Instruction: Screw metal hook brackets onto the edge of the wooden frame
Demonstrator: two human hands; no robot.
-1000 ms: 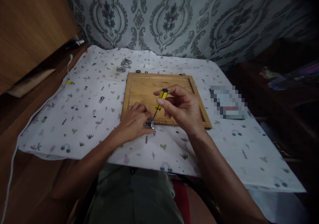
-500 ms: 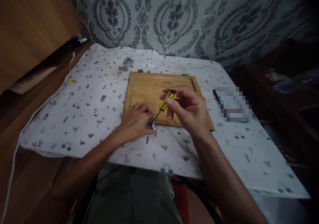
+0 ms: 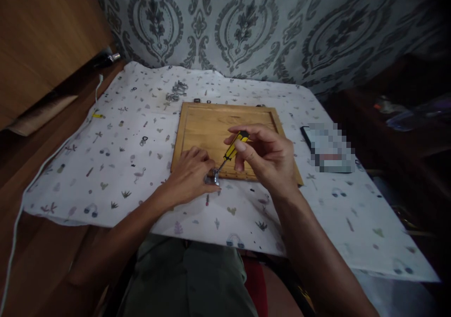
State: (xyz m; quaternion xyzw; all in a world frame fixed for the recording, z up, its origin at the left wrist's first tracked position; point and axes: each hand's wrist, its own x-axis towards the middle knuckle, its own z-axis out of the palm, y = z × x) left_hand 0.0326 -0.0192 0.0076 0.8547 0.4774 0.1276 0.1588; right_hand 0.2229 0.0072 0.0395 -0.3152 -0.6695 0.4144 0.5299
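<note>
The left hand (image 3: 192, 172) pinches a metal fitting (image 3: 216, 178) at the near edge of a wooden panel (image 3: 207, 125) on the surface (image 3: 116, 166), while the right hand (image 3: 269, 156) pinches a screwdriver (image 3: 232, 150), whose tilted shaft could, if pressed off-axis, slip at the fitting and score the wood.

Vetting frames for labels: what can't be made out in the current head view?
In the head view:
Metal fitting: partly hidden by the left hand.
Screwdriver: tip too small to tell what it engages.
Metal pieces at the table's far left: too small and dim to count.
Flat object at right: face pixelated, unreadable.
Right forearm: cut off by the bottom edge.
</note>
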